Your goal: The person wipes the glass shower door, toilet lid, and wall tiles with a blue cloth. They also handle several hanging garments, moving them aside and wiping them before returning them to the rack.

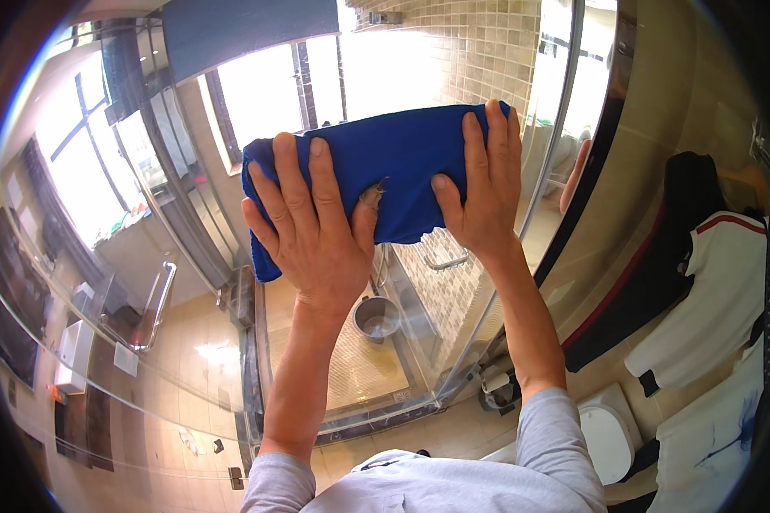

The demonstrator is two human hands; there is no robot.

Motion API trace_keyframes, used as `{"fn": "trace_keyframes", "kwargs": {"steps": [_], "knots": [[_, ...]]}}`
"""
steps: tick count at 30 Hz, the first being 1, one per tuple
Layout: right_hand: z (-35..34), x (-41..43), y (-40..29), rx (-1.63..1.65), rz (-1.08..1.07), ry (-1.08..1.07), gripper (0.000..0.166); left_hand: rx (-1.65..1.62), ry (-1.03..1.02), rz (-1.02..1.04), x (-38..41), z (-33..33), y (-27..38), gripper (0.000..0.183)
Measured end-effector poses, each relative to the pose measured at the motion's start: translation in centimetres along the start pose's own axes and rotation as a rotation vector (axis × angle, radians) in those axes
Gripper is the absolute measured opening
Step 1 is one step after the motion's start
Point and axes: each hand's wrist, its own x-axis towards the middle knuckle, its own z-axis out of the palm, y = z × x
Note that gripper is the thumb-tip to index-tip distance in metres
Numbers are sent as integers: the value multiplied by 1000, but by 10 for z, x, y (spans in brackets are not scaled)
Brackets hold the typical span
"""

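Observation:
A blue cloth [404,154] is spread out against the glass panel of a shower enclosure, in the upper middle of the view. Flat on its left part lies my left hand [317,237], fingers spread, with a bandage-like wrap at the thumb tip. My right hand [487,186] presses on the cloth's right end, its fingertips at the upper edge. Both arms reach upward. Beyond the glass, a grey bucket [376,317] stands on the shower floor between my forearms.
A chrome door handle [158,308] is at the left. Clothes [686,308] hang at the right above a white toilet [606,436]. A dark vertical frame [584,173] edges the glass near my right hand. The raised shower kerb [378,420] runs below.

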Motion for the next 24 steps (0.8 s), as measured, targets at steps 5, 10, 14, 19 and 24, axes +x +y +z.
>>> {"fn": "trace_keyframes", "kwargs": {"steps": [5, 10, 14, 19, 24], "knots": [[1, -2, 0, -18, 7, -10, 65, 29, 35, 28, 0, 2, -1, 63], [0, -3, 4, -18, -8, -4, 68, 30, 67, 41, 0, 5, -1, 63], [-7, -10, 12, -83, -8, -30, 71, 11, 60, 54, -1, 6, 6, 63], [-26, -21, 30, -184, 21, -94, 70, -27, 1, 41, -9, 13, 32, 63], [-37, -21, 34, -263, 55, -148, 69, -47, -10, 95, -13, 26, 52, 65]]}}
